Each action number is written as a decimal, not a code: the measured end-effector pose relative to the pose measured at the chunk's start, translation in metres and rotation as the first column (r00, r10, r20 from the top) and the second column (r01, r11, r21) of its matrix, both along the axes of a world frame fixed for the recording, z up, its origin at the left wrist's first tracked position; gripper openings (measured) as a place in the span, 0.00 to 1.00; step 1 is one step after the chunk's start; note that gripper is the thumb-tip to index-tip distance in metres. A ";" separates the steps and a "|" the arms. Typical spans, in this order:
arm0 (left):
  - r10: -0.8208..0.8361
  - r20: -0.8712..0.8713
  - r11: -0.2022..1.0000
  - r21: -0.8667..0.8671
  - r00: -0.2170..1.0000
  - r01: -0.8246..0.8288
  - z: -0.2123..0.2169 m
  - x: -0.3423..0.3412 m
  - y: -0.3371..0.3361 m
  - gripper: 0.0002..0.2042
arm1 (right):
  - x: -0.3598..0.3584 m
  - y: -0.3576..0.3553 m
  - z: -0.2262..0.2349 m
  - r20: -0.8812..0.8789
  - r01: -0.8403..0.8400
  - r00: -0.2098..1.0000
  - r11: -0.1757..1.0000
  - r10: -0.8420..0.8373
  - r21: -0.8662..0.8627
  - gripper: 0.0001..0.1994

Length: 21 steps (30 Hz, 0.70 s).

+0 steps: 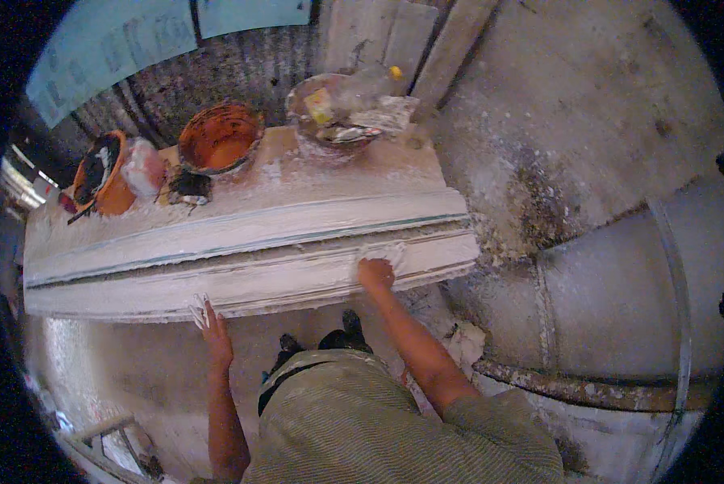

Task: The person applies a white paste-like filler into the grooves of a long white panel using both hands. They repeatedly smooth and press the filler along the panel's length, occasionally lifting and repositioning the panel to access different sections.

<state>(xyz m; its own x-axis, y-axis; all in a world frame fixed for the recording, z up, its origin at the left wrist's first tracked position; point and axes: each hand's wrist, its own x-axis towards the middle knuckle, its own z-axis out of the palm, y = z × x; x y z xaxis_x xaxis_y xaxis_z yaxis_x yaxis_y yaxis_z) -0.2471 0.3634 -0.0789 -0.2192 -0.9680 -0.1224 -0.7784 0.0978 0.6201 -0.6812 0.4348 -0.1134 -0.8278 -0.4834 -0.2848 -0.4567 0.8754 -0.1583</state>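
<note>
Right hand [375, 273] on plaster moulding [249, 258], near empty orange bowl [219, 137].

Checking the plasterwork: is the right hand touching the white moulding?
Touching. The head view shows the right hand pressed on the moulding, fingers in wet plaster.

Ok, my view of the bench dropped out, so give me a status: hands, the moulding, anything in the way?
Left hand flat on moulding's front edge. Right hand pressing a white lump on it. Bowls sit behind, clear of hands.
</note>
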 end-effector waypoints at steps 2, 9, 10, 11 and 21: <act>-0.034 0.031 0.999 -0.012 0.999 0.034 0.010 -0.016 -0.006 0.29 | -0.061 0.028 0.006 0.102 -0.439 0.898 0.874 0.427 0.210 0.24; -0.076 -0.026 0.996 0.044 0.997 0.077 0.046 -0.066 -0.012 0.29 | -0.224 0.095 0.012 -0.221 -0.090 0.966 0.975 0.135 0.201 0.22; -0.075 -0.001 0.996 0.051 0.997 0.075 0.047 -0.070 -0.012 0.29 | -0.242 0.101 0.008 -0.236 -0.121 0.954 0.960 0.183 0.253 0.22; -0.081 -0.003 0.996 0.028 0.997 0.081 0.049 -0.073 -0.011 0.29 | -0.254 0.103 0.002 -0.250 0.023 0.968 0.996 -0.002 0.084 0.21; 0.125 0.074 0.985 0.107 0.989 -0.132 0.066 -0.072 0.017 0.29 | -0.249 0.017 -0.011 -0.233 -0.322 0.903 0.927 0.361 0.189 0.17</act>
